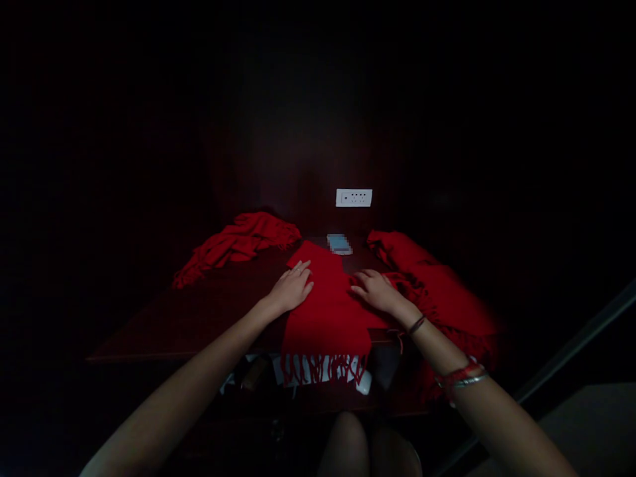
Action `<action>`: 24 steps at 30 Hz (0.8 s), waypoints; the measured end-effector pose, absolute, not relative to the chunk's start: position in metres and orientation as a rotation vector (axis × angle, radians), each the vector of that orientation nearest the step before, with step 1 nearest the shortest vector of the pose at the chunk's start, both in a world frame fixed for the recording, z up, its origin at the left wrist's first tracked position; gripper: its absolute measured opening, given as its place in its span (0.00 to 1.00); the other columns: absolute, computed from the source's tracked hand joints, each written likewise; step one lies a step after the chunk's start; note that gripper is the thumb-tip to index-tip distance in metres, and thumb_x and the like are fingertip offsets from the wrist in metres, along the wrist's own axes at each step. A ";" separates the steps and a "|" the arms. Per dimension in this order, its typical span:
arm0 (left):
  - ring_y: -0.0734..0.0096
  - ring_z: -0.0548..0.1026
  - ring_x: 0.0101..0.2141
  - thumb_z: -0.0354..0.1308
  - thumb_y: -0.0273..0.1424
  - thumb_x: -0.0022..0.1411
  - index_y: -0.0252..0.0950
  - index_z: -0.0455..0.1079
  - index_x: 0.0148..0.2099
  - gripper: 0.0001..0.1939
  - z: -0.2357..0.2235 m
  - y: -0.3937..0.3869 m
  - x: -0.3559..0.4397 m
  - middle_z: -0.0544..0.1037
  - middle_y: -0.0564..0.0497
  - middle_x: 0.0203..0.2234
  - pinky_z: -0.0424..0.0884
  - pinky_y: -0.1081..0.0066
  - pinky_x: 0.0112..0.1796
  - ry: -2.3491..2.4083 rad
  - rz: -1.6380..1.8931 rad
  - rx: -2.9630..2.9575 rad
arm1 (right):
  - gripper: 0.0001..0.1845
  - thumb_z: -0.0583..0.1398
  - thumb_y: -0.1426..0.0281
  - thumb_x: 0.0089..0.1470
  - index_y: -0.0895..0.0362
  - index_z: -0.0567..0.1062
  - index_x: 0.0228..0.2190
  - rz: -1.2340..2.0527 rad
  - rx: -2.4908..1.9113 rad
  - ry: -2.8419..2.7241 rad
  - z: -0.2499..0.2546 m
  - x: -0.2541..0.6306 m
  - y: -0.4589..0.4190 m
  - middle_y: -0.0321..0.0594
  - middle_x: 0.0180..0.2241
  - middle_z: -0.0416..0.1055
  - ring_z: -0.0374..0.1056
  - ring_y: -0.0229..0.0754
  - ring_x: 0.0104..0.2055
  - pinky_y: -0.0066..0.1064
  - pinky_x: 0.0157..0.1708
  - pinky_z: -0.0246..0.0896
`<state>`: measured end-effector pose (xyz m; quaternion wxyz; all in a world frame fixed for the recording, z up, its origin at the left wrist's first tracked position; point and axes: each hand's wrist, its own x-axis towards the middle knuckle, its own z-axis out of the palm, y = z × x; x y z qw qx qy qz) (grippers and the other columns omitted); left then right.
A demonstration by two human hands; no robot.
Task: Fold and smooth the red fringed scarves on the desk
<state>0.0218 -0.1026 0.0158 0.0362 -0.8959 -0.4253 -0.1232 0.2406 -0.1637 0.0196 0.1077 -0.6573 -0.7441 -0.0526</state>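
A red scarf (325, 305) lies flat in the centre of the frame, its fringe hanging over the front edge of the dark desk (199, 318). The left hand (292, 286), with a ring on one finger, rests on the scarf's left side; its grip is flat and unclenched, fingers stretched towards the top of the frame. The right hand (376, 290) lies over the red fabric just right of centre, its grip loose with the fingers slightly bent; whether the fingertips press down, I cannot tell. A dark band (417, 324) circles the right wrist, and a silver bangle (471, 380) sits farther up that forearm. Beyond the scarf is a light-blue item (339, 244), its face pixelated so that any print is unreadable. Above it, a white socket plate (354, 197) shows dark slots; any lettering there is too small to read. A crumpled red cloth (238, 238) lies left of centre, and a folded red cloth (447, 298) with fringe lies at right.
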 end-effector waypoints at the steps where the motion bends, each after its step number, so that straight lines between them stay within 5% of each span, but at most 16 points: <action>1: 0.66 0.47 0.55 0.38 0.36 0.59 0.34 0.54 0.52 0.21 0.010 -0.098 0.025 0.49 0.46 0.56 0.50 0.63 0.50 -1.345 -0.308 -2.794 | 0.25 0.49 0.59 0.51 0.60 0.60 0.47 -0.253 -2.046 -2.101 0.019 0.247 -0.156 0.51 0.48 0.58 0.50 0.47 0.52 0.43 0.48 0.42; 4: 0.64 0.44 0.55 0.33 0.43 0.59 0.36 0.47 0.57 0.27 -0.008 -0.087 0.027 0.48 0.46 0.56 0.47 0.56 0.50 -1.506 -0.142 -2.840 | 0.22 0.52 0.62 0.49 0.61 0.62 0.45 -0.266 -2.229 -2.097 0.016 0.265 -0.139 0.53 0.45 0.62 0.55 0.49 0.49 0.47 0.46 0.42; 7: 0.65 0.44 0.55 0.32 0.42 0.59 0.35 0.47 0.57 0.27 -0.018 -0.085 0.023 0.48 0.45 0.56 0.45 0.55 0.50 -1.596 -0.211 -2.765 | 0.14 0.49 0.67 0.52 0.61 0.68 0.36 -0.167 -2.184 -2.242 0.022 0.280 -0.131 0.49 0.36 0.68 0.64 0.43 0.40 0.34 0.41 0.52; 10: 0.64 0.45 0.55 0.32 0.39 0.60 0.34 0.48 0.57 0.25 -0.020 -0.087 0.021 0.50 0.46 0.56 0.46 0.55 0.50 -1.688 -0.272 -2.705 | 0.16 0.45 0.66 0.54 0.60 0.66 0.36 -0.301 -2.054 -2.180 0.047 0.288 -0.125 0.47 0.34 0.69 0.66 0.41 0.36 0.27 0.33 0.54; 17: 0.69 0.63 0.46 0.40 0.28 0.57 0.35 0.56 0.51 0.19 -0.013 -0.089 0.019 0.59 0.44 0.49 0.59 0.70 0.44 -1.733 -0.410 -2.552 | 0.14 0.49 0.71 0.51 0.63 0.66 0.39 -0.333 -2.112 -2.330 0.070 0.264 -0.089 0.54 0.37 0.68 0.65 0.48 0.39 0.32 0.32 0.55; 24: 0.66 0.70 0.35 0.44 0.45 0.55 0.35 0.58 0.46 0.22 -0.007 -0.077 0.014 0.70 0.45 0.35 0.64 0.72 0.32 -1.981 -0.550 -2.463 | 0.16 0.47 0.70 0.52 0.61 0.61 0.43 -0.156 -2.083 -2.293 0.018 0.245 -0.079 0.50 0.39 0.67 0.66 0.43 0.38 0.26 0.29 0.55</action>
